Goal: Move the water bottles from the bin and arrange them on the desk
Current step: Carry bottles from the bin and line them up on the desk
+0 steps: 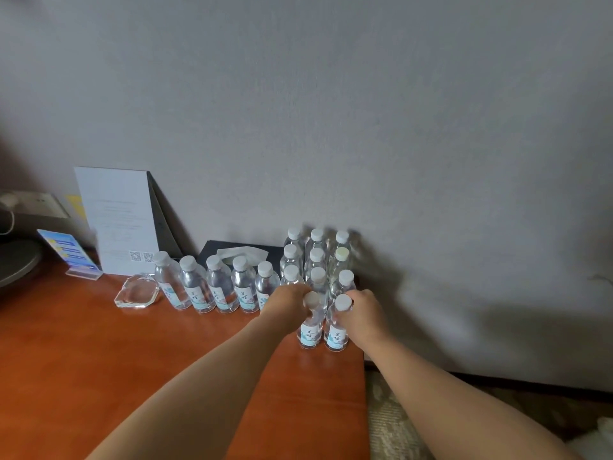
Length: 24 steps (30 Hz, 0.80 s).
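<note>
Two clear water bottles with white caps stand upright near the desk's right edge. My left hand [288,305] grips the left one [310,330] around its neck. My right hand [364,312] grips the right one [336,333] the same way. Behind them stands a block of several bottles [316,260] in rows against the wall. A row of several more bottles [217,287] runs to the left across the orange-brown desk [99,343]. The bin is out of view.
A glass ashtray [136,291] sits left of the bottle row. Behind it stand a white info card [117,220], a small blue sign [71,252] and a dark tissue box [242,252]. The desk's right edge drops to carpet [391,423]. A grey wall backs the desk.
</note>
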{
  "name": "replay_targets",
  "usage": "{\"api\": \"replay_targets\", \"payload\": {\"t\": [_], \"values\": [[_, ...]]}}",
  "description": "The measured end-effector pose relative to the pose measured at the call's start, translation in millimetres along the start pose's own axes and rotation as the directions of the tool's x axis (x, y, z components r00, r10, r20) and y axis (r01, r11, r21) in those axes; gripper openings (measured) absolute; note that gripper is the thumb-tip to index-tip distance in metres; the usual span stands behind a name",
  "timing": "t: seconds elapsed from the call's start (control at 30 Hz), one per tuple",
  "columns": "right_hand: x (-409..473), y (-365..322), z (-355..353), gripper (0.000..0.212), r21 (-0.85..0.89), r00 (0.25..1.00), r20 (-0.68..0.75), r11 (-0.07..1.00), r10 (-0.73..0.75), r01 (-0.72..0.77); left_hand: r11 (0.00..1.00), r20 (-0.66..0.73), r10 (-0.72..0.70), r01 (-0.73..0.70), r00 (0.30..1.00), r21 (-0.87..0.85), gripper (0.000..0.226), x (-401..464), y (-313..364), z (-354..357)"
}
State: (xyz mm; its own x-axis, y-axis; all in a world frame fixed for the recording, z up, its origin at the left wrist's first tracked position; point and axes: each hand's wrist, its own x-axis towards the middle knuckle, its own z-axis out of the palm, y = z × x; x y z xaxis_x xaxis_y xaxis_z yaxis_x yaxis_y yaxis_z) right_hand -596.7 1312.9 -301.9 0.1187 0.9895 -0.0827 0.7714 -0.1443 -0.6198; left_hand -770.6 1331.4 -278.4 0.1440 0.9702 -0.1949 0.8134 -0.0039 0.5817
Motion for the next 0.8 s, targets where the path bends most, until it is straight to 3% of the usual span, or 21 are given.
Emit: {"api": "replay_targets", "payload": {"t": [0.17, 0.4, 0.67, 0.8], "values": [[0.2, 2.2, -2.9, 0.02, -0.02, 1.0, 0.026, 1.0, -0.008, 0.008, 0.997, 0.06, 0.079, -0.078, 0.995, -0.009, 0.046, -0.3, -1.6, -0.9], [-5.2, 2.7, -6.5, 0.022, 0.009, 0.999, 0.021, 0.999, -0.031, 0.031, 0.994, -0.005, 0.111, -0.111, 0.994, -0.018, 0.038, -5.8, -3.6, 2.4], [-11.5, 2.0, -8.4, 0.029, 0.019, 1.0, 0.031, 1.0, -0.002, 0.001, 0.998, -0.079, 0.068, -0.069, 0.995, -0.006, 0.037, -15.8, -7.8, 10.8], [-12.5, 3.2, -10.5, 0.035, 0.032, 0.999, 0.043, 0.999, -0.005, 0.004, 0.998, -0.09, 0.041, -0.037, 0.995, 0.041, 0.05, -17.7, -3.8, 15.2]]}}
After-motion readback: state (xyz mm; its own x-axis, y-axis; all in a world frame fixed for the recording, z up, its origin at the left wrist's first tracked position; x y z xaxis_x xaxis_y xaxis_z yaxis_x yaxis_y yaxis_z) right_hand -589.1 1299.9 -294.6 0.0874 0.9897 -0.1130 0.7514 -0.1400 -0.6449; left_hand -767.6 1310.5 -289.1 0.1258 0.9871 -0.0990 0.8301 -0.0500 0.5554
